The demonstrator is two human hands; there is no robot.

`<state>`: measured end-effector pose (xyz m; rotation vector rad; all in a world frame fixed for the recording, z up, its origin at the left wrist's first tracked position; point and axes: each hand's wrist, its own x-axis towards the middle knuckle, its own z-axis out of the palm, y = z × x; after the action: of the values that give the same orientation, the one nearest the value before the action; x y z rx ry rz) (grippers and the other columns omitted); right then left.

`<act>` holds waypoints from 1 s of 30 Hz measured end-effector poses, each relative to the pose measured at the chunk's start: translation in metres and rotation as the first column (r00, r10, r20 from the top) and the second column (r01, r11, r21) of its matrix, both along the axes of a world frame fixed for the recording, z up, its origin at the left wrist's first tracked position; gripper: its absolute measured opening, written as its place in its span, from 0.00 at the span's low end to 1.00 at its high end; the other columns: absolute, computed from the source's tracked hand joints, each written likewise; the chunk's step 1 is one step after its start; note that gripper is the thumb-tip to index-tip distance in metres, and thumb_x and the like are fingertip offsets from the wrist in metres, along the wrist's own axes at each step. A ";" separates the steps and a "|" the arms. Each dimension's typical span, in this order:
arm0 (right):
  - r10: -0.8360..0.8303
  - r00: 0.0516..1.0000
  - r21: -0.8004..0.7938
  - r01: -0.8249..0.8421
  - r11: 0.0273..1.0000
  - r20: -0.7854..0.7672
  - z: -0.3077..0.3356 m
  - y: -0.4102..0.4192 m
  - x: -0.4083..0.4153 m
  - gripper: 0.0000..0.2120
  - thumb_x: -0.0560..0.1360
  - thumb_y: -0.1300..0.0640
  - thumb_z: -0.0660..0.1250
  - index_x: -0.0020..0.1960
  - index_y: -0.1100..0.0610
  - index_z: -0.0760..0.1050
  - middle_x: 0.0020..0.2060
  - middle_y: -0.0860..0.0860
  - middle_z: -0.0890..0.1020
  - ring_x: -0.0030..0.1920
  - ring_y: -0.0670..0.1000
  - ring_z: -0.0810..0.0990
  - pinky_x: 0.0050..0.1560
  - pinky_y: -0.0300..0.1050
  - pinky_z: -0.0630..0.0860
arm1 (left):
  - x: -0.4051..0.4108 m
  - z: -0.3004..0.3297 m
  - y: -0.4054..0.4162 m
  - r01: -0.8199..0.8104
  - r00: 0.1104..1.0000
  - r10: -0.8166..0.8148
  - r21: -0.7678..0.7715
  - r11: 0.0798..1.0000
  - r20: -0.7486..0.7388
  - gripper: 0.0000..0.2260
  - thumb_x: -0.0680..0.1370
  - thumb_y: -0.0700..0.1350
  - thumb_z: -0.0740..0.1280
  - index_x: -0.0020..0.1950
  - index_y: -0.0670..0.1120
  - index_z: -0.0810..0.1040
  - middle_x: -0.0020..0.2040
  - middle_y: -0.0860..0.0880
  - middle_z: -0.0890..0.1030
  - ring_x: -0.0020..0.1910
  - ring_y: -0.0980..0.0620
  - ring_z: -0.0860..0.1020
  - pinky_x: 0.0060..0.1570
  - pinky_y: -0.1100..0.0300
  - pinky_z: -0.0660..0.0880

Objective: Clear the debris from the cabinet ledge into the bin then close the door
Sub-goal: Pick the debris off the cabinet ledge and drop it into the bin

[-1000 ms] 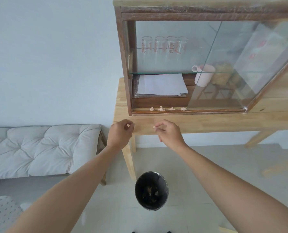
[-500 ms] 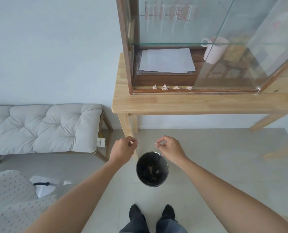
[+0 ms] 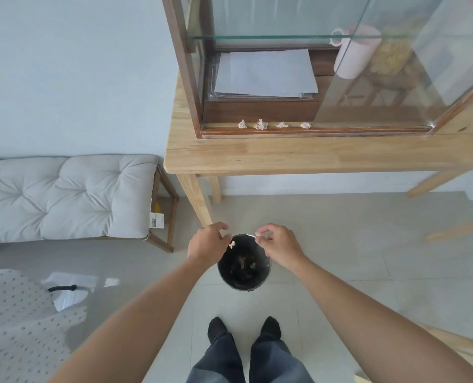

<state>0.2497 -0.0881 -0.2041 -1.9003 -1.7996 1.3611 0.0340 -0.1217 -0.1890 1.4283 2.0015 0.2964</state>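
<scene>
A round black bin (image 3: 243, 268) stands on the floor in front of my feet, with dark scraps inside. My left hand (image 3: 209, 244) hovers at its left rim with fingers parted, and a small pale scrap (image 3: 232, 244) falls just below them. My right hand (image 3: 278, 244) is over the right rim, pinching another crumpled scrap (image 3: 257, 234) between thumb and forefinger. Several pale crumpled scraps (image 3: 260, 124) lie in a row on the wooden cabinet ledge (image 3: 340, 131). The glass cabinet door (image 3: 423, 64) stands swung open to the right.
The cabinet rests on a light wooden table (image 3: 285, 156). Inside are a stack of papers (image 3: 265, 73) and a pink mug (image 3: 354, 51). A cushioned bench (image 3: 64, 197) stands to the left, a dotted fabric seat (image 3: 14, 322) at lower left.
My view tilted down from the cabinet to the floor. Both hands dropped from the table edge to the bin, and the left hand has just released its scrap.
</scene>
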 end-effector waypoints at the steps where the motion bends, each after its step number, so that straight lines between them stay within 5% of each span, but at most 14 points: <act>1: -0.002 1.000 0.003 0.002 1.000 0.006 0.001 0.001 0.003 0.06 0.81 0.52 0.73 0.56 0.50 0.86 0.28 0.45 0.82 0.25 0.39 0.80 0.36 0.37 0.74 | 0.001 0.000 0.001 0.000 1.000 0.000 -0.002 1.000 -0.007 0.12 0.84 0.52 0.67 0.67 0.52 0.81 0.49 0.51 0.85 0.46 0.49 0.85 0.47 0.54 0.84; 11: -0.010 1.000 0.030 0.011 0.999 -0.011 0.010 -0.001 0.021 0.05 0.81 0.51 0.74 0.52 0.50 0.89 0.27 0.44 0.81 0.28 0.42 0.79 0.35 0.34 0.71 | 0.005 0.014 -0.004 -0.039 0.998 0.037 0.036 0.999 0.054 0.13 0.85 0.52 0.68 0.67 0.51 0.82 0.50 0.50 0.85 0.46 0.50 0.85 0.51 0.53 0.85; 18: -0.018 1.000 0.025 0.018 1.000 -0.008 -0.001 -0.008 0.014 0.05 0.80 0.53 0.74 0.48 0.49 0.89 0.33 0.48 0.84 0.36 0.50 0.83 0.47 0.46 0.80 | 0.003 0.008 -0.017 -0.051 0.997 0.050 0.026 0.998 0.051 0.12 0.85 0.51 0.68 0.67 0.50 0.82 0.50 0.50 0.85 0.46 0.49 0.85 0.46 0.59 0.82; 23: -0.050 0.999 0.024 0.050 0.998 -0.017 -0.005 -0.007 0.008 0.02 0.77 0.54 0.76 0.46 0.49 0.87 0.33 0.47 0.84 0.33 0.46 0.82 0.39 0.41 0.75 | 0.000 -0.002 -0.024 -0.059 0.997 0.058 0.008 0.998 0.051 0.12 0.84 0.50 0.69 0.66 0.50 0.82 0.51 0.49 0.85 0.46 0.49 0.85 0.50 0.54 0.85; 30: -0.051 0.998 -0.002 0.051 0.999 -0.026 -0.008 -0.004 0.004 0.03 0.76 0.55 0.76 0.45 0.49 0.85 0.25 0.42 0.82 0.26 0.41 0.81 0.36 0.38 0.73 | -0.005 -0.008 -0.023 -0.063 0.997 0.063 -0.003 0.998 0.039 0.11 0.84 0.51 0.69 0.65 0.51 0.83 0.48 0.50 0.85 0.44 0.50 0.85 0.44 0.60 0.84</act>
<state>0.2540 -0.0921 -0.2125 -1.9064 -1.7260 1.3641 0.0292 -0.1451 -0.1967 1.3502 2.0176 0.3470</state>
